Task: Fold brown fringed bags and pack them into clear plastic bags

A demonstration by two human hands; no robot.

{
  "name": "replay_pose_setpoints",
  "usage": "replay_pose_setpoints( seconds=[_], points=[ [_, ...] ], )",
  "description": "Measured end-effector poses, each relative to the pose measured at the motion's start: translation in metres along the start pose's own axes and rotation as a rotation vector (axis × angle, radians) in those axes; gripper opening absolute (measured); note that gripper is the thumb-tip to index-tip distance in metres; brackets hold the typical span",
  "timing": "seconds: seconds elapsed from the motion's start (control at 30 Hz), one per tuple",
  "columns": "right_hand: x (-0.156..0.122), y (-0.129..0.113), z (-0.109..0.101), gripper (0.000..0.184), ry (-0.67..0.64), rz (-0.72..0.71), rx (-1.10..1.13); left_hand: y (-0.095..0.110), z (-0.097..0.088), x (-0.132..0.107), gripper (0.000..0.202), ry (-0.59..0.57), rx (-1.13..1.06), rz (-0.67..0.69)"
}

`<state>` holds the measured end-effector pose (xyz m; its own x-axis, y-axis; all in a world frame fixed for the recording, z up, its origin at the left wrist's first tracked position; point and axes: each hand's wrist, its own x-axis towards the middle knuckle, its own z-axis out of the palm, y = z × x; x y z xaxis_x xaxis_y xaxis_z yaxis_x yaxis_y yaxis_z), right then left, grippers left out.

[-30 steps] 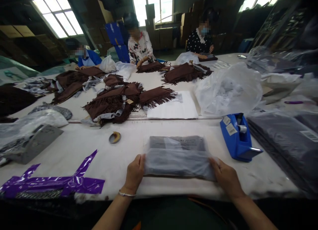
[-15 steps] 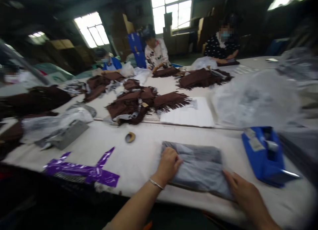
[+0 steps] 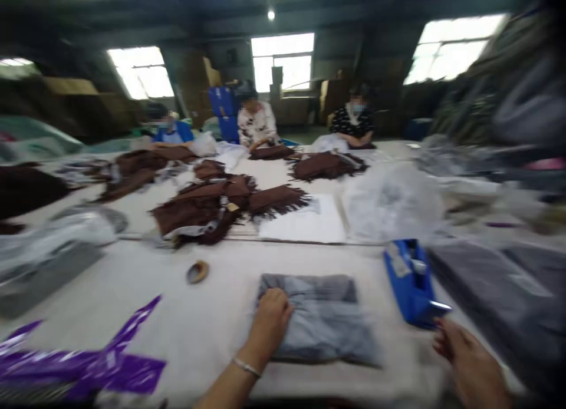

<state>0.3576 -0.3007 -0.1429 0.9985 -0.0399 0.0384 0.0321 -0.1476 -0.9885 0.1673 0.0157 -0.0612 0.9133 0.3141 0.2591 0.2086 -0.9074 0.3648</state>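
Observation:
A grey folded garment in a clear plastic bag (image 3: 325, 317) lies on the white table in front of me. My left hand (image 3: 270, 320) presses down on its left part with the fingers curled onto the plastic. My right hand (image 3: 464, 356) is off the bag, at the lower right, close to the metal cutter end of the blue tape dispenser (image 3: 411, 282). Its fingers are blurred by motion. A silver bracelet (image 3: 246, 368) is on my left wrist.
Purple plastic strips (image 3: 88, 359) lie at the lower left, a small tape roll (image 3: 197, 271) left of the bag. Stacked dark bagged items (image 3: 499, 285) fill the right. Brown fringed garments (image 3: 221, 200) and a white sheet (image 3: 305, 223) lie beyond. Three people sit at the far side.
My right hand has left the bag and moved right toward the tape dispenser. My left hand stays pressing on the bag. The camera has swung, blurring the view.

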Motion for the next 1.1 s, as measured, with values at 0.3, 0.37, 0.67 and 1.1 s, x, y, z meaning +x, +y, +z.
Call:
replay_pose_setpoints(
  seconds=[0.3, 0.37, 0.67, 1.1],
  points=[
    [0.058, -0.03, -0.032, 0.048, 0.012, -0.067, -0.077, -0.017, 0.013, 0.017, 0.032, 0.013, -0.014, 0.143],
    [0.056, -0.036, -0.024, 0.044, -0.024, -0.089, -0.086, -0.016, 0.011, 0.015, 0.034, 0.019, 0.011, 0.131],
    [0.017, -0.018, -0.043, 0.034, 0.131, -0.295, -0.332, -0.016, 0.011, 0.015, 0.035, 0.034, 0.043, 0.127],
    [0.009, -0.023, -0.029, 0.061, 0.16, -0.161, -0.146, -0.008, 0.003, 0.01, 0.017, 0.005, 0.125, 0.055]
  ],
)
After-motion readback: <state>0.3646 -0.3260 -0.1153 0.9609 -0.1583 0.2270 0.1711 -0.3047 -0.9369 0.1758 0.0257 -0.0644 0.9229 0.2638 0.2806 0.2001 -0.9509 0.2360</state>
